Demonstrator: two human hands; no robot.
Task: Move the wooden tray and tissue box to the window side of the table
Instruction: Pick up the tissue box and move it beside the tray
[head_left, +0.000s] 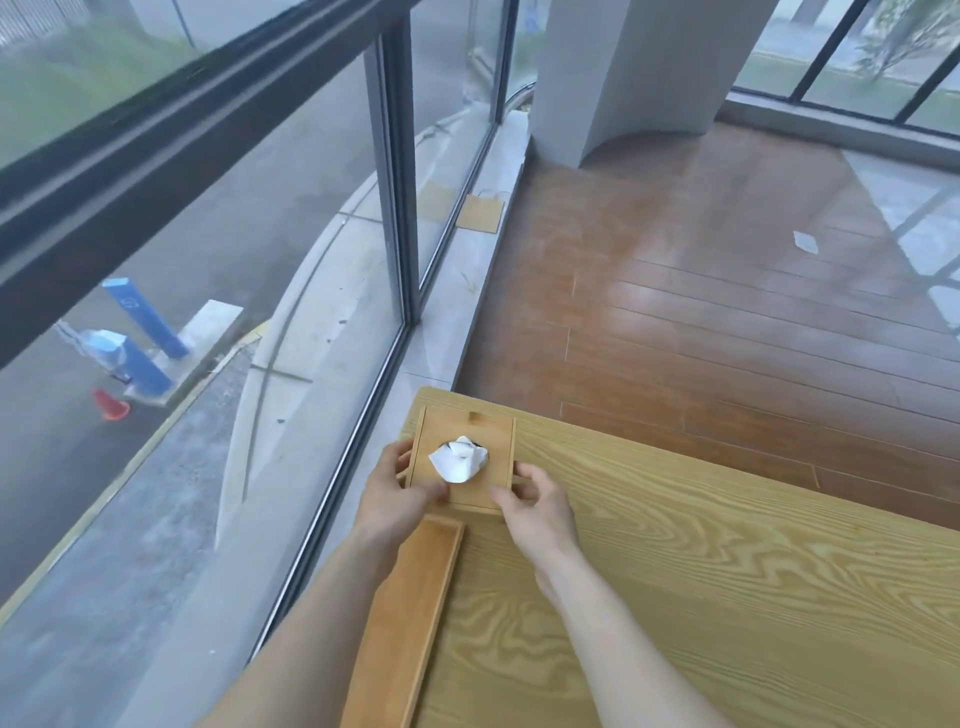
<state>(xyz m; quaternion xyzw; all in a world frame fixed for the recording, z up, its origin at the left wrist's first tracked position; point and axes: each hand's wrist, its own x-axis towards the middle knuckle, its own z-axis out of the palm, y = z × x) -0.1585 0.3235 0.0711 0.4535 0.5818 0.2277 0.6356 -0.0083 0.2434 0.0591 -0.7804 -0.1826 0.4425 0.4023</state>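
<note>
A square wooden tissue box (467, 431) with a white tissue (458, 459) poking from its top sits at the far left corner of the light wood table (701, 597), beside the window. My left hand (395, 499) grips the box's left side and near corner. My right hand (535, 501) holds its right near corner with thumb and fingers. A long narrow wooden tray (410, 613) lies along the table's window edge, just in front of the box, partly under my left forearm.
A floor-to-ceiling window (208, 312) with dark frames runs along the left, directly against the table. Brown plank floor (701, 312) lies beyond the table, with a white pillar (623, 78) at the back and a scrap of paper (805, 242) on the floor.
</note>
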